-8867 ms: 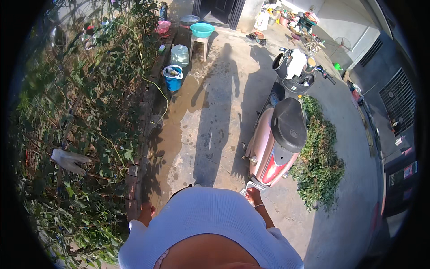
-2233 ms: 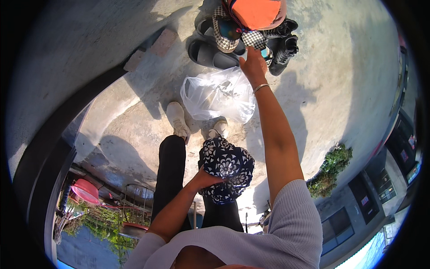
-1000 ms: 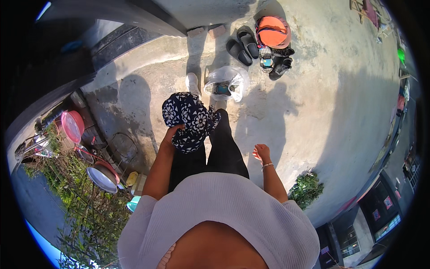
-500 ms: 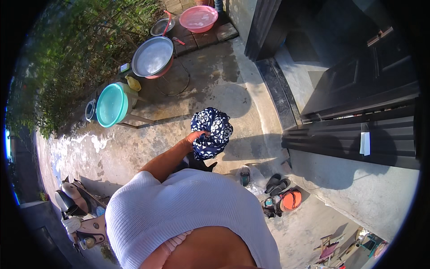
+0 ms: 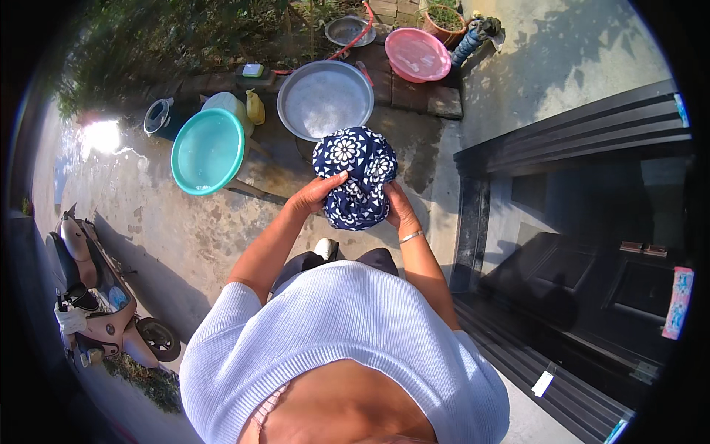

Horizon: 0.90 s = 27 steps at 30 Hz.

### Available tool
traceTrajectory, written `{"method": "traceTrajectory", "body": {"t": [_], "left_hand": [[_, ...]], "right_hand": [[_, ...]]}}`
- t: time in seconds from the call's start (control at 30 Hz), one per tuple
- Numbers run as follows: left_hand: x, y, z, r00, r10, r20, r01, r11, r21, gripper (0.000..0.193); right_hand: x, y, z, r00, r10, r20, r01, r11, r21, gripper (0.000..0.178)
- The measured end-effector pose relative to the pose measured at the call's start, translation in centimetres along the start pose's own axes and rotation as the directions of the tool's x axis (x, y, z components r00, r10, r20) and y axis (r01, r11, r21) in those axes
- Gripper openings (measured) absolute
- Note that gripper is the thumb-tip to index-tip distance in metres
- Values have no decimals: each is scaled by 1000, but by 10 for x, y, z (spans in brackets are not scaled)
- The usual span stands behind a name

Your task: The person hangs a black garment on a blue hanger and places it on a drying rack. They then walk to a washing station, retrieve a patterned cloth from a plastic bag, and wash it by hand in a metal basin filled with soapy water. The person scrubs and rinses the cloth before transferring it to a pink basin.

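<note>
A bunched-up navy cloth (image 5: 355, 152) with white flowers and triangles is held out in front of my chest. My left hand (image 5: 322, 194) grips its left side, the thumb lying over the top. On the right edge my right hand (image 5: 400, 207) is closed on the same cloth, its fingers partly hidden behind it. A bracelet circles my right wrist. Just beyond the bundle stands a wide grey metal basin (image 5: 325, 100), apart from it in height or distance that I cannot judge.
A turquoise basin (image 5: 208, 152) rests on a stand at the left, beside a yellow bottle (image 5: 255, 108). Farther back are a pink basin (image 5: 418, 55), a small metal bowl (image 5: 350, 32) and a red hose (image 5: 358, 38). A scooter (image 5: 111, 311) is parked left; a dark door (image 5: 569, 274) stands right.
My view has swung right, toward the basins and wall. My right hand has come into view, now holding the cloth along with my left. The shoes have left the picture.
</note>
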<state>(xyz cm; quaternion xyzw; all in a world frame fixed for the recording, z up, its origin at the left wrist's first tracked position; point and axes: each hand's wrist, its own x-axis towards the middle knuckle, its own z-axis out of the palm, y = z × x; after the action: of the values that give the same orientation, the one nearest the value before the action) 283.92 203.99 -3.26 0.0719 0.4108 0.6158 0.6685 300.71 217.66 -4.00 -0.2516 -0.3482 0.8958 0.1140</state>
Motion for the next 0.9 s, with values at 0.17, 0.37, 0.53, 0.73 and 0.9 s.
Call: {"method": "traceTrajectory", "body": {"t": [0.17,0.37,0.53,0.73,0.9], "left_hand": [[80,96,-62,835,321,-447,-334,941,51,46],[166,108,-205,93,636,-766,128,756,642,31],[221,97,-236,59,768,-638,329,588,739,61],[299,83,-233,595,636,-492,545,130,828,96],[353,82,-280,696,494,-521,625,-62,778,95]], "right_hand": [[169,-62,12,983,-73,-171,56,993,-101,19],[341,-68,-36,950,-148,-275,9,893,-449,13],[419,-26,-99,923,-380,62,175,269,-947,14],[453,10,-89,996,3,94,91,-288,-953,74],[498,46,-97,999,45,25,44,-489,-871,77]]}}
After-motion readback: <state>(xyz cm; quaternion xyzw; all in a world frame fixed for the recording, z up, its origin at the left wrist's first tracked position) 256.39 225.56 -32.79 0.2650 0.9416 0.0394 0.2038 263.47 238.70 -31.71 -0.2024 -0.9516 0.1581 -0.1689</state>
